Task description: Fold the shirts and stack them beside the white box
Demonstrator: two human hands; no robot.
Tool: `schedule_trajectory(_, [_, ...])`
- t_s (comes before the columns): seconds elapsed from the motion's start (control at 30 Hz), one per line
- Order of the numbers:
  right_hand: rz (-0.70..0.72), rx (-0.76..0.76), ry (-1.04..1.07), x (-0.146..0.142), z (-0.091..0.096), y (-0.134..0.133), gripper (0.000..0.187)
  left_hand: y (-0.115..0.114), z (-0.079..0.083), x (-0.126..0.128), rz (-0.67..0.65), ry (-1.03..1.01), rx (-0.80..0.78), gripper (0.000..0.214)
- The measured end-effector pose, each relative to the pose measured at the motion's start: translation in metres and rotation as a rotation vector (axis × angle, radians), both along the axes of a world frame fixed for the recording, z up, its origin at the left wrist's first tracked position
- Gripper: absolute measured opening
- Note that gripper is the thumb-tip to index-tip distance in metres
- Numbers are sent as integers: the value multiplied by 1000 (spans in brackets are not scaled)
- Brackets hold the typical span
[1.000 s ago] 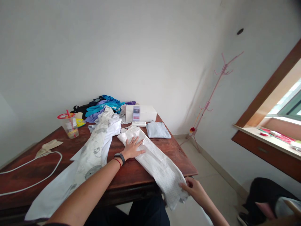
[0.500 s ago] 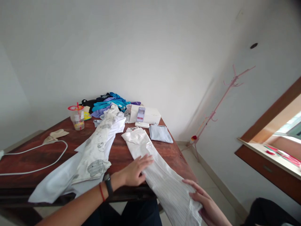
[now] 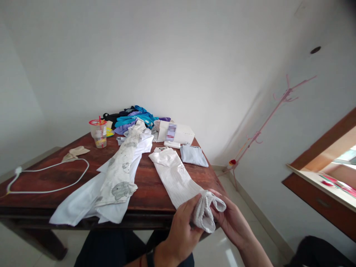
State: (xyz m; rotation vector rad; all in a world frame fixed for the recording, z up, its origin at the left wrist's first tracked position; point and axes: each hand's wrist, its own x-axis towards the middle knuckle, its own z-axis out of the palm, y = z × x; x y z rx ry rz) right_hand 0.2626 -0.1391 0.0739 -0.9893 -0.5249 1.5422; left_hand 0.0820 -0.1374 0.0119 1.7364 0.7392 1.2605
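A white pinstriped garment (image 3: 175,174) lies lengthwise on the right part of the wooden table (image 3: 144,193). Its near end is lifted at the table edge and bunched into a loose roll. My left hand (image 3: 183,226) wraps round the left side of that bunched end. From the right, my right hand (image 3: 229,217) grips the same end, its fingers partly hidden behind the cloth. Left of it, a white garment with grey animal prints (image 3: 119,178) rests on plain white clothing (image 3: 75,204), which hangs over the front edge.
At the back sit a heap of blue, purple and dark clothes (image 3: 136,120), a white box (image 3: 183,133) and a folded light-blue garment (image 3: 194,155). A plastic cup with straw (image 3: 99,135), beige cloth (image 3: 78,152) and white hanger (image 3: 50,191) lie left. A pink coat stand (image 3: 267,120) stands right.
Both hands have come together at the striped garment's near end. That end, stretched past the table edge before, is now gathered up and raised between them. The view has shifted slightly.
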Motion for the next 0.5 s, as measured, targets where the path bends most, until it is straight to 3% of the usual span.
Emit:
schedule_trajectory(0.17, [173, 39, 26, 14, 3, 4, 37, 6, 20, 6, -90, -82, -93, 72])
schedule_trajectory(0.27, [252, 97, -82, 19, 3, 6, 48, 16, 20, 13, -126, -161, -212, 51])
schedule_trajectory(0.33, [261, 126, -267, 24, 0, 12, 51, 24, 18, 15, -182, -208, -312, 44])
schedule_trajectory(0.5, [182, 190, -1014, 44, -22, 47, 40, 43, 4, 11, -263, -308, -496, 57])
